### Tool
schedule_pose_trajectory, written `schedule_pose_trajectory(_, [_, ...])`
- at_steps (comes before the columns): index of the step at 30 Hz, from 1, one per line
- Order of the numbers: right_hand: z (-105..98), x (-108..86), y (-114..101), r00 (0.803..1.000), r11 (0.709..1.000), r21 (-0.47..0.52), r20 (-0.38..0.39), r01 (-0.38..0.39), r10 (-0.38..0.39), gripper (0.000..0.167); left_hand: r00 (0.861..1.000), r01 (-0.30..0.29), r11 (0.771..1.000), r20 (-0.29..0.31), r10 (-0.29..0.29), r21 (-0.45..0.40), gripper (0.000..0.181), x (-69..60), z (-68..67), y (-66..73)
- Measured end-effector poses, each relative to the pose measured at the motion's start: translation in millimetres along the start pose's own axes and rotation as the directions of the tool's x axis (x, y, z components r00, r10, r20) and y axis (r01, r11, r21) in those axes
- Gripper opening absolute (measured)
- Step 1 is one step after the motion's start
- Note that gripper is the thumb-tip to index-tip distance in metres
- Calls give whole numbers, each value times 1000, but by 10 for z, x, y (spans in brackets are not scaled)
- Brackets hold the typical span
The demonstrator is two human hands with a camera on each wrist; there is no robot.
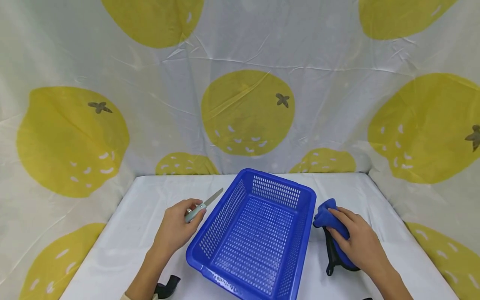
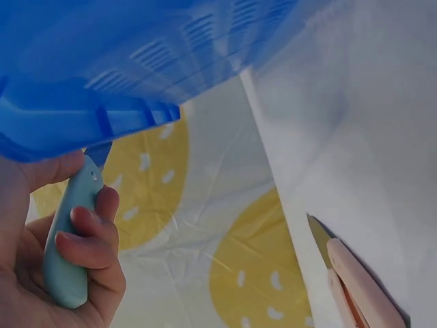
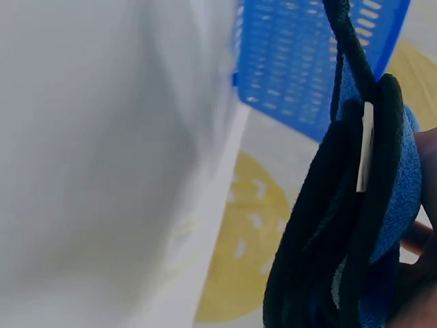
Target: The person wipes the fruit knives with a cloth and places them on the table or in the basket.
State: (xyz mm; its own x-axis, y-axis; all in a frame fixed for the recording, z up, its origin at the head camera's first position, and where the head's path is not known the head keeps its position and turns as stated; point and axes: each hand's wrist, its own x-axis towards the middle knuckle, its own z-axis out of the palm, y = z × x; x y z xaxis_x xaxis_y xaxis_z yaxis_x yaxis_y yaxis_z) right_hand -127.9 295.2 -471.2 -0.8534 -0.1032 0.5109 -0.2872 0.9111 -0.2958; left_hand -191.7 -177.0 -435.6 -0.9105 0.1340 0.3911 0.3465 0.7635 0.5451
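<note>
Knife, small and slim, with a smooth pale mint handle and a plain grey blade; it is just beside the left wall of the basket, its tip slanting up and toward the rim. The left hand grips the handle, its fingers curled round it. The right hand is partly closed, thumb and fingers pinching a folded blue cloth just beyond the basket's right side. The cloth has a soft, towelly face, thick black edging, a black loop and a narrow white tag.

The basket stands at an angle on the white table, between the two hands; it is deep blue plastic, rectangular, with slotted walls and floor, a broad rim and pale lettering on its near side.

Counted up, there are two hands, one knife, one cloth and one basket. One pink-handled tool with a pointed blade lies on the table in the left wrist view; its exact kind cannot be told. Nine yellow fruits, whole or cut off, show on the pale curtain in the head view.
</note>
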Motion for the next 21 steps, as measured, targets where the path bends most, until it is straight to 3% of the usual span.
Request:
schedule_pose_trajectory(11, [-181,139,-313,990,995,27,-100,98,-95,58,999,-47,999,-7,47,-24,27,52,31,287])
schedule_pose_trajectory(21, [-101,418,-556,977,981,107,-152,164,-147,56,992,-129,989,3,129,-80,33,139,99,545])
